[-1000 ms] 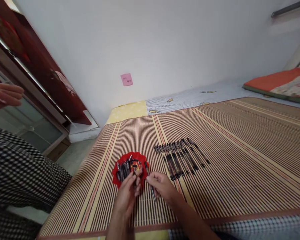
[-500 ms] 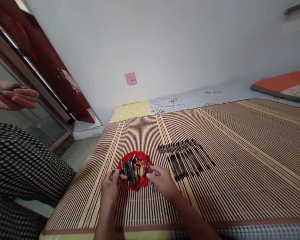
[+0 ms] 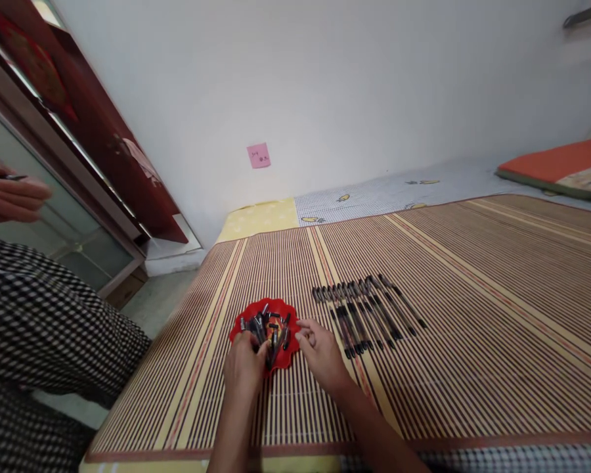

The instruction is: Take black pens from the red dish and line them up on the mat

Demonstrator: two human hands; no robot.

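"Red bowl (image 3: 288, 357), head view. Where're the pens?"

"Loose pens (image 3: 259, 326) & small parts (image 3: 274, 316) inside; row of pens (image 3: 353, 326) on mat (image 3: 423, 387), R of bowl. Prob. light, stiff, slick, apt to roll; best held mid-barrel."

"Fingers?"

"L hand (image 3: 245, 362) reaches in, tips hidden; can't tell if pinching. R hand (image 3: 322, 353) by bowl's R rim, thumb & forefinger parted, nothing seen btwn; contact unclear."

"Hard to see?"

"Bowl contents overlap, blurry. Co-worker's hand (image 3: 17, 197) cut off at L edge, thin dark item (image 3: 2, 177) unclear."

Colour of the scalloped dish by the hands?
Solid red dish; shows best in the head view.
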